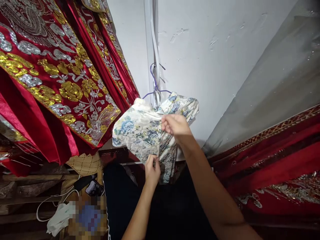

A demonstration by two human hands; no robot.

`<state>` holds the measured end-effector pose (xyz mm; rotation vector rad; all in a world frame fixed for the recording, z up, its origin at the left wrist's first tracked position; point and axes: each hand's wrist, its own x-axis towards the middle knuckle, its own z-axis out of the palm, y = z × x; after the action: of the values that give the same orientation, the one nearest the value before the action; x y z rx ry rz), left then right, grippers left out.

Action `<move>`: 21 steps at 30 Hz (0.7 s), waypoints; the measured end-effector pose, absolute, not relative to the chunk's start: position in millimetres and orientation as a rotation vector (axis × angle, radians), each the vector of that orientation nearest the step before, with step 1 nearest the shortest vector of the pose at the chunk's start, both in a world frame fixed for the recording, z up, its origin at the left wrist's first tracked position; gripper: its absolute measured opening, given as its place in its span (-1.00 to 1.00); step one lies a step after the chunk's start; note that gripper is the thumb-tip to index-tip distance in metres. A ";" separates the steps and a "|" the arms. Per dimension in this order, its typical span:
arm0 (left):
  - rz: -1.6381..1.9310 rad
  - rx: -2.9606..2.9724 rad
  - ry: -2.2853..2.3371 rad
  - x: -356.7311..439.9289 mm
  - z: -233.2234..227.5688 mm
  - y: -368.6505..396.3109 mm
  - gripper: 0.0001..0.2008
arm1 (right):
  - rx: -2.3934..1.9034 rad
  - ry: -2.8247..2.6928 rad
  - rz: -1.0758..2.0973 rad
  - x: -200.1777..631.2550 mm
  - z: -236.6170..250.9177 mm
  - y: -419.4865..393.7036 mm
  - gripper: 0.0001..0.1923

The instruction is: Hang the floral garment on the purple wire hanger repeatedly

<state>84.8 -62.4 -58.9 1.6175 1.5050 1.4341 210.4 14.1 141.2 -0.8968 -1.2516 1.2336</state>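
Note:
A short-sleeved floral garment [140, 130], white with blue, yellow and green patterns, hangs on a purple hanger [155, 85]. Its lower end is partly hidden, so I cannot tell whether it is a blouse or a dress. A lengthwise seam or opening runs down the side facing me. Lower down on this line, my left hand [152, 169] is closed on the cloth, thumb and fingers pinching it. My right hand [176, 126] is higher, just below the neckline, with its fingers curled together at the same line. Whatever sits between those fingertips is hidden.
The hanger hooks at a white vertical pole [150, 40] against a white wall [200, 50]. Red sequined cloth [72, 86] hangs at left, with more red fabric [280, 186] at right. A phone [94, 188], white cable [40, 210] and pale cloth [60, 218] lie lower left.

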 end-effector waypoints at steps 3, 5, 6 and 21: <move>1.444 1.549 1.520 76.3 -63.6 -48.8 -0.81 | -0.780 -1.225 1.178 206.0 182.0 27.6 -0.83; 1.478 1.506 1.545 66.7 -60.0 -39.3 -0.84 | -0.744 -1.234 1.152 200.8 189.1 26.7 -0.82; 1.501 1.481 1.565 61.7 -54.7 -35.2 -0.85 | -0.736 -1.256 1.150 197.8 187.5 24.4 -0.82; 1.701 2.503 1.176 34.1 182.0 16.7 -0.84 | -0.865 -1.516 0.956 184.0 156.1 32.6 -0.77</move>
<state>34.1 16.7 182.0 2.5032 1.1762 1.7010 184.0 32.6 156.1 -0.8652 -1.5160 0.9557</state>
